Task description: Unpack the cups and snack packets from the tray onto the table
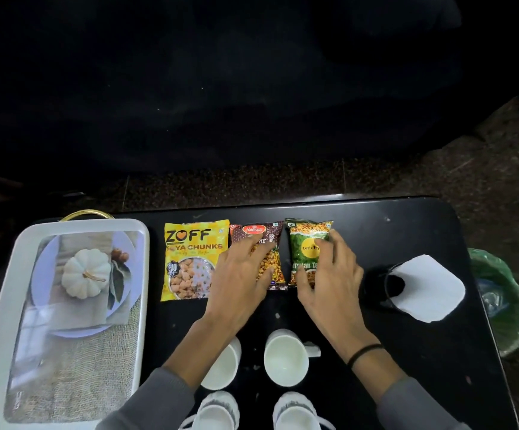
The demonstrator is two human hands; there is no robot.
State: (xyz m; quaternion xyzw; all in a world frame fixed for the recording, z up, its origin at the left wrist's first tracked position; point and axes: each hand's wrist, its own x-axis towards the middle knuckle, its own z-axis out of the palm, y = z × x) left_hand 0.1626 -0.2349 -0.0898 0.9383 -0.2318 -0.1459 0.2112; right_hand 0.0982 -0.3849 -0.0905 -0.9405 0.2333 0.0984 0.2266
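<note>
3 packets [190,259] lie in 1 row on table [407,231] beside tray [0,321], 4 cups [286,358] nearer. Left hand [239,280], fingers spread, rests flat on brown packet [256,232]; right hand [329,280] likewise on green packet [301,243].

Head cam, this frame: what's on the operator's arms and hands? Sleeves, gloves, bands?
No gloves on the left hand or right hand. Both arms wear grey long sleeves, cuffs ending short of the wrists. A thin black band circles the right wrist. No watch or rings visible.
</note>
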